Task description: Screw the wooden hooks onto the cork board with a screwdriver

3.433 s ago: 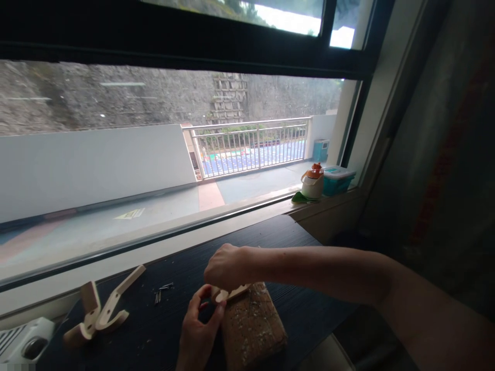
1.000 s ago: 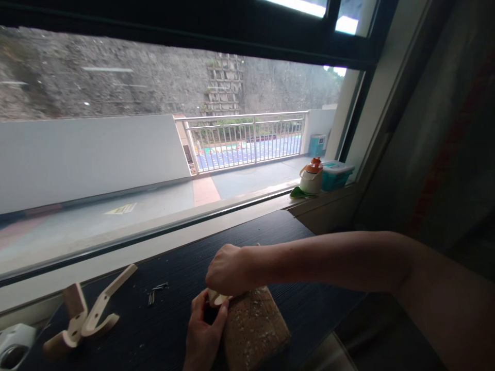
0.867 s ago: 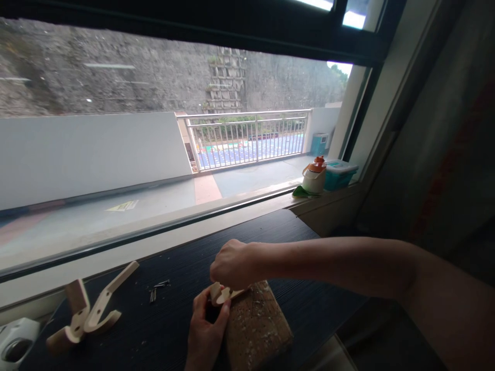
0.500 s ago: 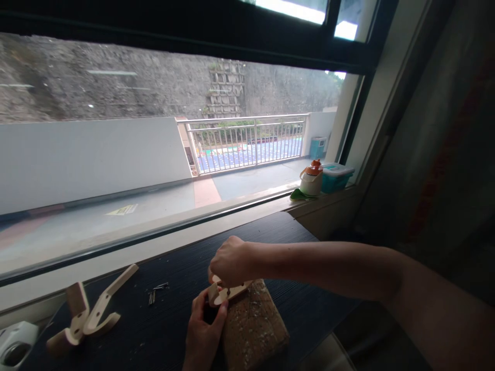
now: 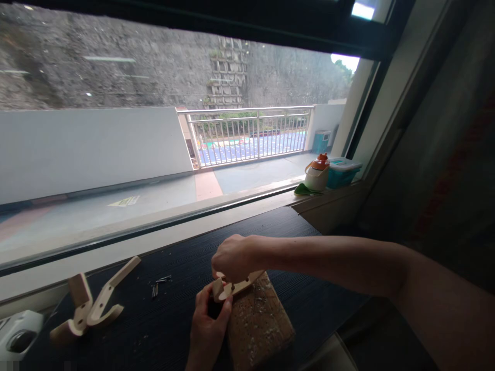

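A small pale wooden piece [image 5: 236,285] with holes lies across the top edge of a brown cork-like block [image 5: 260,322] on the dark table [image 5: 185,257]. My left hand [image 5: 207,330] pinches the piece's left end from below. My right hand [image 5: 231,256] is closed in a fist directly over the piece, fingers pressed down on it; what it grips is hidden. Several small dark nails [image 5: 158,285] lie on the table left of the hands.
Two pale wooden hook-shaped parts [image 5: 91,309] lie at the table's left, beside a white device [image 5: 19,337] at the corner. On the window sill at the right stand a white pot with an orange lid [image 5: 317,175] and a teal box [image 5: 342,171].
The view shifted slightly up and down. My right hand stayed over the wooden piece with small movements; the piece's right end now shows further along the block. My left hand kept its pinch.
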The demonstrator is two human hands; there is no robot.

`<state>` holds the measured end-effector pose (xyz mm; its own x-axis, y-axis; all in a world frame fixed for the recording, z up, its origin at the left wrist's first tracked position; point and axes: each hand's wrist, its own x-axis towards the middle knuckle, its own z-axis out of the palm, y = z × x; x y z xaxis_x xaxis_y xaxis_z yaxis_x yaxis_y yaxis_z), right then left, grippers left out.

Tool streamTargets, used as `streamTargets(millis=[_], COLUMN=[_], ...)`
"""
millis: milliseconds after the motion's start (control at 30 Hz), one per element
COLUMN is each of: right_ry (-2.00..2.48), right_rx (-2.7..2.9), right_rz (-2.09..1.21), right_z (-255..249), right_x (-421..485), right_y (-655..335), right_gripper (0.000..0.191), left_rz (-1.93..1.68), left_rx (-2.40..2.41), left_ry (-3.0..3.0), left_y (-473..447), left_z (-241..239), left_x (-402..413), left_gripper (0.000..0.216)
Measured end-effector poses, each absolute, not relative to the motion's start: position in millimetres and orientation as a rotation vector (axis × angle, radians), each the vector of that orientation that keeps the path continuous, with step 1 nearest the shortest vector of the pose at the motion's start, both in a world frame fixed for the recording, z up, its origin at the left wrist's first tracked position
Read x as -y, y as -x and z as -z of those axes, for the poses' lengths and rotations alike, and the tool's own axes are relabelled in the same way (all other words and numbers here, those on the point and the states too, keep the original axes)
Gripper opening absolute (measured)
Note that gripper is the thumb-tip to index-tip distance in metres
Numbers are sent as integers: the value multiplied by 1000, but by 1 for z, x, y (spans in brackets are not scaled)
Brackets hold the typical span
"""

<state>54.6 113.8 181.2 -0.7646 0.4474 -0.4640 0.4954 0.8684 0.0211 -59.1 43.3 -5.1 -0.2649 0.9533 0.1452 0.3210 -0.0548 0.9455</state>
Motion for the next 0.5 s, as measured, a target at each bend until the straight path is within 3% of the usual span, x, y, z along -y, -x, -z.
streamTargets(millis=[233, 500], right_ry=[-822, -582], right_rx=[-2538, -2634], right_rz=[138, 37], right_z=[-184, -190], right_x=[-113, -101], right_y=[-54, -48], right_gripper=[33, 18], left_rz=[-1344, -1301], left_rx=[-1620, -1640], left_ry=[-1374, -1365], left_y=[59, 61], left_z=[3, 8], left_x=[-44, -44], left_gripper=[45, 51])
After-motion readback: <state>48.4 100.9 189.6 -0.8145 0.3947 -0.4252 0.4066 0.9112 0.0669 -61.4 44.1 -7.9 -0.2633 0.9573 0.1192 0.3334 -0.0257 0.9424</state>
